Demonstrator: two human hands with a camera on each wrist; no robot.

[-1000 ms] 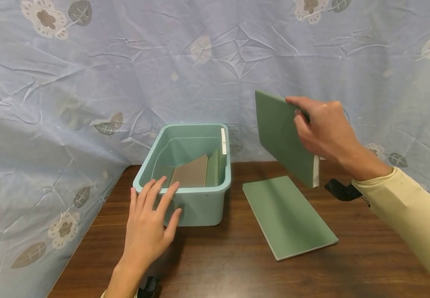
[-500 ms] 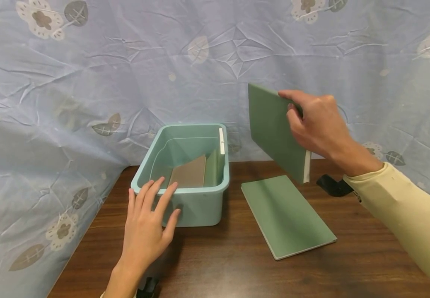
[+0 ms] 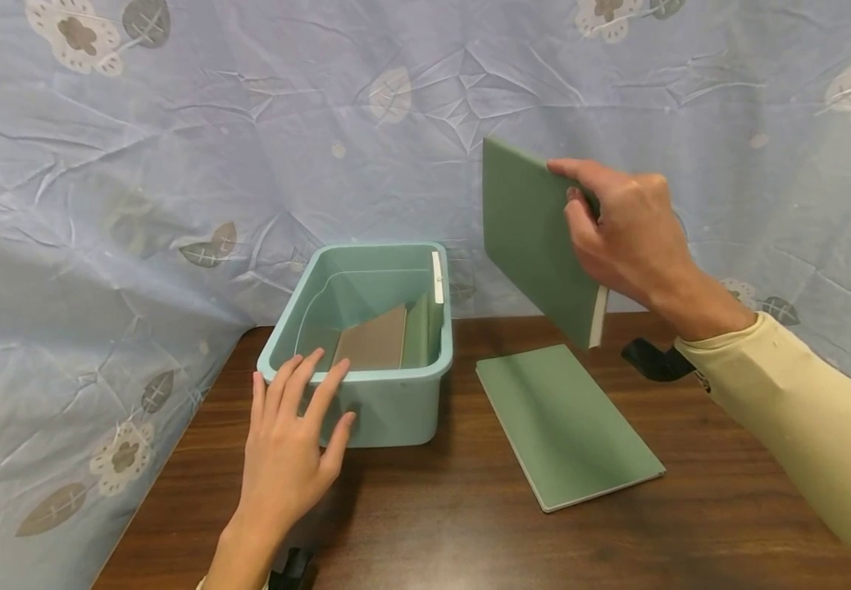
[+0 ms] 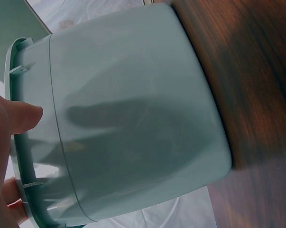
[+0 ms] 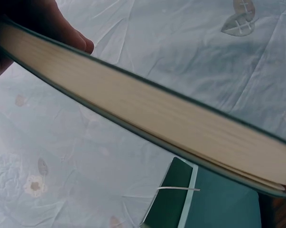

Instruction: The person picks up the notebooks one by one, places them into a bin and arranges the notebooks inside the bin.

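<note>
My right hand (image 3: 628,233) grips a green hardcover book (image 3: 532,238) near its upper edge and holds it upright in the air, right of the tub. In the right wrist view the pale page block of this book (image 5: 147,109) crosses the frame, with fingers on both covers. Fingers spread, my left hand (image 3: 285,451) rests at the near rim of a light teal plastic tub (image 3: 396,410). Inside the tub lean a brownish-grey book (image 3: 374,340) and green books (image 3: 418,332) along the right wall. The left wrist view has the tub's outer wall (image 4: 133,114), the thumb before it.
Another green book (image 3: 569,426) lies flat on the dark wooden table (image 3: 425,524), right of the tub and below the raised book. A patterned blue-grey cloth (image 3: 248,164) hangs behind and along the left side. A white strip (image 3: 437,277) marks the tub's right rim.
The right hand has lifted the green book higher and brought it slightly left. The left hand has stayed at the tub's rim.
</note>
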